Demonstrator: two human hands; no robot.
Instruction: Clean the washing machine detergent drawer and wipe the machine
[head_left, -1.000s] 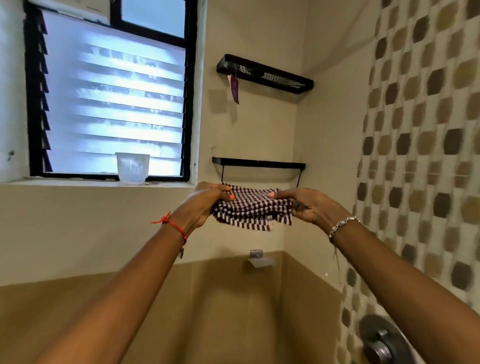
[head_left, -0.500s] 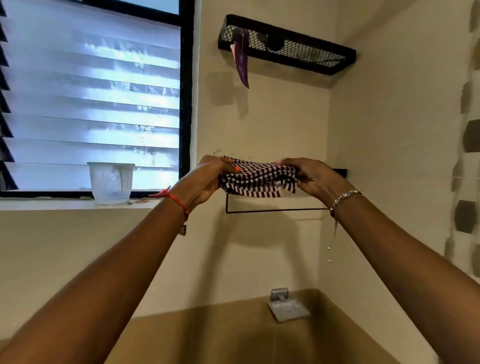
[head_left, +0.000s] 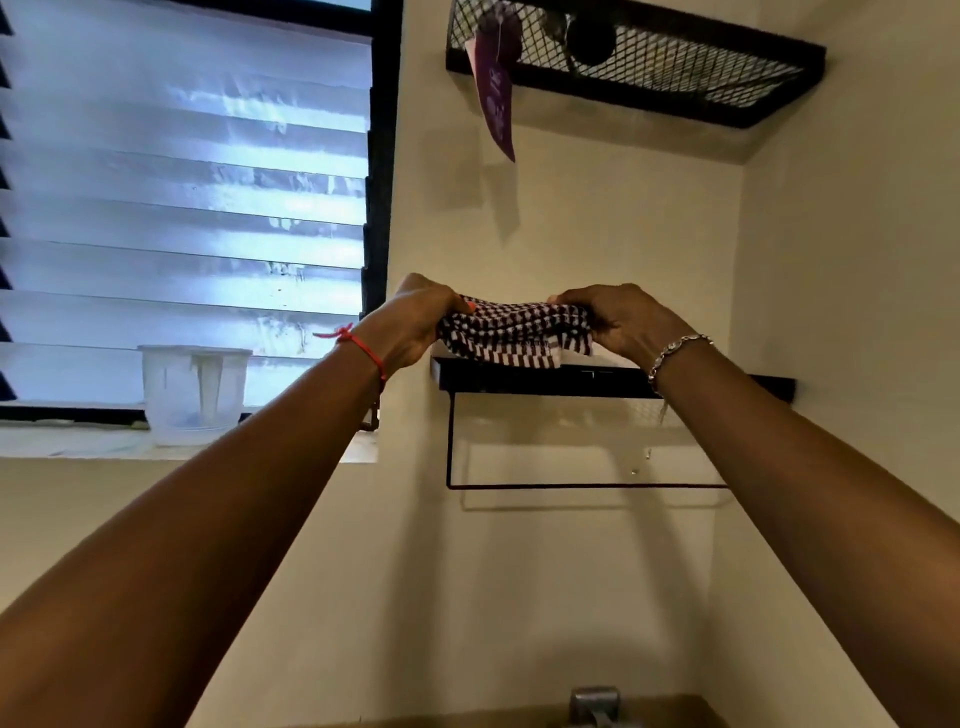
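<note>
Both arms reach up and forward toward a black shelf (head_left: 519, 379) fixed to the cream wall near the room's corner. The left hand (head_left: 410, 325) grips the left end of a dark-and-white checked cloth (head_left: 514, 332), fingers curled over it and thumb tucked beneath; the right hand (head_left: 618, 322) clutches the right end in the same way. The cloth is bunched between the two hands and hangs just above the front left edge of the shelf, its lower hem at or touching that edge; which of the two cannot be told. A thin black rail (head_left: 571, 486) hangs below the shelf. A red string (head_left: 363, 348) circles the left wrist and a silver bracelet (head_left: 675, 351) the right. Higher on the wall sits a black mesh rack (head_left: 649, 67), with a purple tag (head_left: 496, 98) dangling from its left front corner. To the left is a louvred window (head_left: 182, 208) in a black frame, and a clear plastic cup (head_left: 195, 392) stands upright on the window sill (head_left: 78, 441), well apart from the cloth. A grey metal fitting (head_left: 595, 706) shows at the bottom edge of the wall.
</note>
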